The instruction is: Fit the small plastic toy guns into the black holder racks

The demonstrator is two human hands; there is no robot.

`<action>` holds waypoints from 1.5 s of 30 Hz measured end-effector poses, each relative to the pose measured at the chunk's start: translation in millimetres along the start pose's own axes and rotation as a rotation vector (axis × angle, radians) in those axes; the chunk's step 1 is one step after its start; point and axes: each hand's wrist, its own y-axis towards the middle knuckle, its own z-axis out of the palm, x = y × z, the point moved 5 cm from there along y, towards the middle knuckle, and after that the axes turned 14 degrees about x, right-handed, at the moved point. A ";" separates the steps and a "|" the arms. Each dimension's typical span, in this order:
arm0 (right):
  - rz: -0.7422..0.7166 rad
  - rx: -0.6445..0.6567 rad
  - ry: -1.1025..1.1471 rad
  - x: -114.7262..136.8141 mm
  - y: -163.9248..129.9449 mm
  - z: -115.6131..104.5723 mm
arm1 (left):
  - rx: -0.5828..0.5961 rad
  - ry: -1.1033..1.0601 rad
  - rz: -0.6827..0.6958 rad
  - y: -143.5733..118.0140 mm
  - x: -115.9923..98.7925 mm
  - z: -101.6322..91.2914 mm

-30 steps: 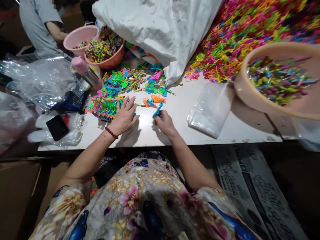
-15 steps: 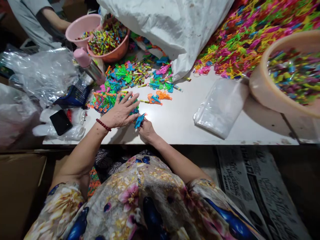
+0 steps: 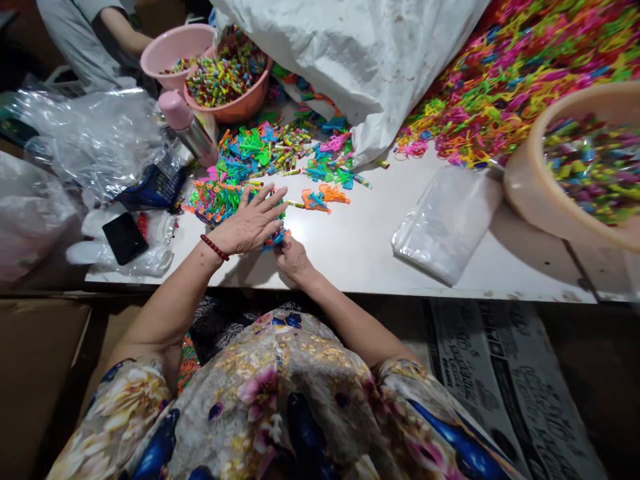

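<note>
My left hand [image 3: 250, 223], with a dark red bead bracelet [image 3: 215, 247] at its wrist, lies with fingers stretched and slightly spread over a lined-up stack of small coloured plastic toy pieces [image 3: 213, 202]. It covers part of that stack. My right hand [image 3: 294, 260] is closed on a small blue plastic piece [image 3: 276, 240] at the stack's near right end; the left hand partly hides this piece. Orange and blue pieces [image 3: 327, 195] lie on the table just beyond. Behind the stack is a loose heap of green, blue and pink pieces [image 3: 250, 150] mixed with small wrapped tubes [image 3: 290, 143].
A red basin [image 3: 250, 110] and pink basin [image 3: 153, 60] stand behind, near another person's arm [image 3: 125, 33]. A bottle [image 3: 193, 133], plastic bags [image 3: 90, 133] and phone [image 3: 124, 239] lie left. Right are clear bags [image 3: 447, 227], a peach tub [image 3: 525, 173] and a colourful heap [image 3: 480, 100].
The blue piece in my right hand has moved up against the stack and now shows less. My left hand has shifted slightly over the stack. The whole view has moved a little.
</note>
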 end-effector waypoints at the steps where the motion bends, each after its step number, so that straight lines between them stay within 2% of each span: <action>1: -0.024 -0.010 0.012 2.0 -5.5 -3.1 | 0.003 -0.001 0.001 0.0 0.4 0.1; 5: -0.034 -0.030 0.027 4.0 -33.3 -11.8 | 0.004 0.000 0.020 -0.1 1.4 0.5; 10: 0.089 -0.131 0.204 -14.6 -52.6 -11.6 | -0.019 0.013 0.099 -3.6 0.3 -0.7; 13: 0.140 -0.164 0.293 -25.0 -45.0 -7.6 | -0.014 0.019 0.158 -6.3 2.2 -1.0; 17: 0.044 -0.150 0.112 -22.2 -18.8 0.9 | 0.008 -0.004 0.174 -6.2 9.5 -0.3; 22: -0.053 -0.125 -0.017 -24.8 4.6 24.4 | 0.016 -0.027 0.177 -5.1 12.7 0.7; 28: -0.083 -0.059 -0.184 -30.6 9.2 37.8 | 0.028 -0.043 0.187 -5.4 12.7 1.9; 34: 0.039 0.128 -0.296 -18.5 13.3 30.1 | 0.020 -0.088 0.206 -5.9 14.3 -0.4; 41: 0.113 0.271 -0.257 -10.1 20.2 27.0 | 0.016 -0.077 0.206 -3.8 10.7 0.4; 45: 0.116 0.281 -0.206 -7.8 28.5 26.2 | 0.010 -0.056 0.213 -6.8 8.7 0.4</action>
